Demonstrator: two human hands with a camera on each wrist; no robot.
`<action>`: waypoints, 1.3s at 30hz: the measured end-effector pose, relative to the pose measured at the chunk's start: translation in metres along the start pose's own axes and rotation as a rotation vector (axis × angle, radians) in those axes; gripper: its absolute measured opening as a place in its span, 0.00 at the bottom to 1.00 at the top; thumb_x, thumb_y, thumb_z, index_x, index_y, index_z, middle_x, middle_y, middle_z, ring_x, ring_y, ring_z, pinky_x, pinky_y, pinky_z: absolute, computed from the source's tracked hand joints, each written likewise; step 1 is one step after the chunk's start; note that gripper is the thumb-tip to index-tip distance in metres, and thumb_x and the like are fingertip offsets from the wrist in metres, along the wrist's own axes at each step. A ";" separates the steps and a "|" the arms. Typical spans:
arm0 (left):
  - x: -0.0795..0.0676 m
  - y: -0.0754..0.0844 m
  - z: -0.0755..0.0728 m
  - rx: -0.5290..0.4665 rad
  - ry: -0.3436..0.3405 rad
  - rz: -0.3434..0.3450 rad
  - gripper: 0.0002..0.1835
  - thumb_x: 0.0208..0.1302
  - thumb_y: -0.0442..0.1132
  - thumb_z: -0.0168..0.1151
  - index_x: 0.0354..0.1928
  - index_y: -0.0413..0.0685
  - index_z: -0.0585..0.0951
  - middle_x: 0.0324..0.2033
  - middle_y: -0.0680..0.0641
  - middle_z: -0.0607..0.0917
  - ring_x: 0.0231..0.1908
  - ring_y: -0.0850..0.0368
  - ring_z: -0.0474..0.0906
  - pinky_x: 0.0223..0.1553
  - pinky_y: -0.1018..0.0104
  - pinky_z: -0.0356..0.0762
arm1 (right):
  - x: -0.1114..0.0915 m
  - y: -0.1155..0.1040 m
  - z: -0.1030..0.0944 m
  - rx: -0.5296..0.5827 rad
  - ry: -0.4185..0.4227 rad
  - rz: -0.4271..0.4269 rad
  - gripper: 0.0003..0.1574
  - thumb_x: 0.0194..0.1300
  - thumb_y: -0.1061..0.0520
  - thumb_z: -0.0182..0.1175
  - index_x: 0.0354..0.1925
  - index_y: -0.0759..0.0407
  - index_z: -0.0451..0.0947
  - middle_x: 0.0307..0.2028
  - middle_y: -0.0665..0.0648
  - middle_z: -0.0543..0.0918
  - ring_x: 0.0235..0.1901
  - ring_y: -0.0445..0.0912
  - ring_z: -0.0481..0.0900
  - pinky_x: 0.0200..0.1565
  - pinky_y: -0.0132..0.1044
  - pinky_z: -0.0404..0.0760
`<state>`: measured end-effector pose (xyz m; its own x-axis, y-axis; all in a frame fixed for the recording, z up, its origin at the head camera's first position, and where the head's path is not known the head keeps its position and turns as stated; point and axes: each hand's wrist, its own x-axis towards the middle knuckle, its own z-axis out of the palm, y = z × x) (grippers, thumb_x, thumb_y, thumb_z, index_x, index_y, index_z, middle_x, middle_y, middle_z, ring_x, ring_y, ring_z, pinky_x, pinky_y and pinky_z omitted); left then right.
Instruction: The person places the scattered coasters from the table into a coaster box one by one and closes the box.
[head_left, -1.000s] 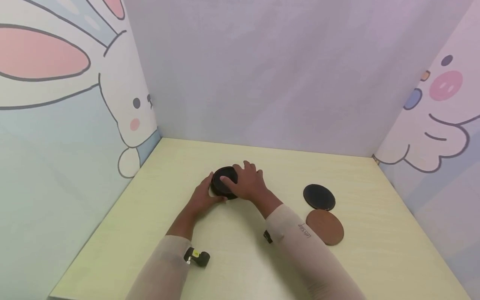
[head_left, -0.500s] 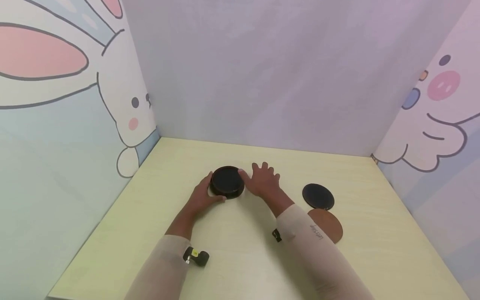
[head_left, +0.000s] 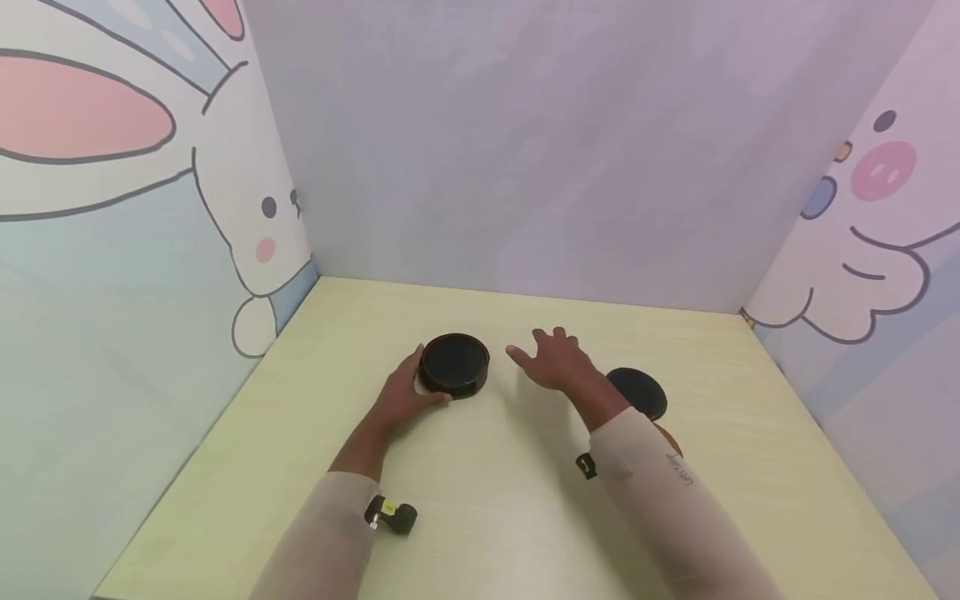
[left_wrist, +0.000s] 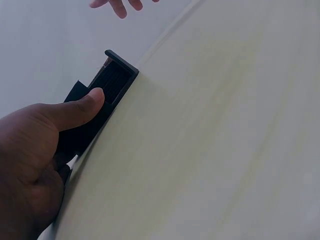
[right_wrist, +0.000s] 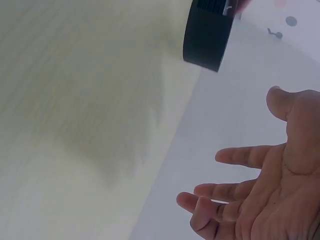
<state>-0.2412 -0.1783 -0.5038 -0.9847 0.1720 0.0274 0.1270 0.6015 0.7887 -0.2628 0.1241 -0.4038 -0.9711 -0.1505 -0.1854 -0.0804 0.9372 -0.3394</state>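
A round black coaster holder stands on the table, left of the middle, with a stack of coasters inside. My left hand grips its left side, thumb along the near wall and fingers round the far side. In the left wrist view the holder shows a cut-out in its wall, with stacked edges behind it. My right hand hovers to the right of the holder, fingers spread and nothing in them. Under the right forearm lie a black round coaster and a brown one, the brown mostly hidden by the sleeve.
The pale yellow table meets a plain grey backdrop at its far edge. Cartoon-printed panels rise on the left and right. A small wrist camera sits at the left cuff.
My right hand has lifted off the holder's top and moved right, towards the loose coasters, its forearm now covering most of the brown one. The left hand keeps its grip on the holder.
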 end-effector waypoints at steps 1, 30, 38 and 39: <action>0.000 0.000 0.000 0.002 0.000 0.001 0.66 0.62 0.53 0.83 0.89 0.41 0.48 0.87 0.36 0.55 0.88 0.35 0.49 0.88 0.37 0.51 | -0.002 0.002 -0.003 -0.002 0.000 0.001 0.56 0.82 0.24 0.42 0.86 0.61 0.56 0.83 0.76 0.56 0.82 0.74 0.56 0.75 0.74 0.70; 0.000 -0.004 0.000 0.007 0.003 0.019 0.66 0.62 0.54 0.83 0.88 0.39 0.49 0.87 0.35 0.55 0.87 0.34 0.49 0.88 0.37 0.52 | -0.035 0.080 -0.039 -0.115 -0.091 0.043 0.50 0.77 0.33 0.61 0.72 0.73 0.67 0.67 0.79 0.71 0.67 0.77 0.70 0.65 0.71 0.78; 0.000 -0.004 0.000 0.005 0.009 0.016 0.66 0.62 0.54 0.83 0.88 0.40 0.49 0.87 0.35 0.56 0.87 0.34 0.50 0.88 0.36 0.52 | -0.037 0.099 -0.036 -0.145 -0.135 0.082 0.47 0.74 0.35 0.66 0.67 0.73 0.69 0.60 0.77 0.75 0.60 0.74 0.76 0.58 0.68 0.81; 0.000 -0.004 0.000 0.001 0.008 0.013 0.66 0.62 0.54 0.83 0.89 0.40 0.49 0.87 0.35 0.56 0.87 0.34 0.50 0.88 0.36 0.52 | -0.037 0.102 -0.035 -0.145 -0.138 0.084 0.48 0.73 0.35 0.66 0.68 0.73 0.69 0.60 0.77 0.76 0.60 0.74 0.76 0.57 0.67 0.81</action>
<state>-0.2417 -0.1806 -0.5066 -0.9839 0.1734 0.0426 0.1399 0.6005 0.7873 -0.2426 0.2366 -0.3991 -0.9364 -0.1028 -0.3356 -0.0420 0.9821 -0.1836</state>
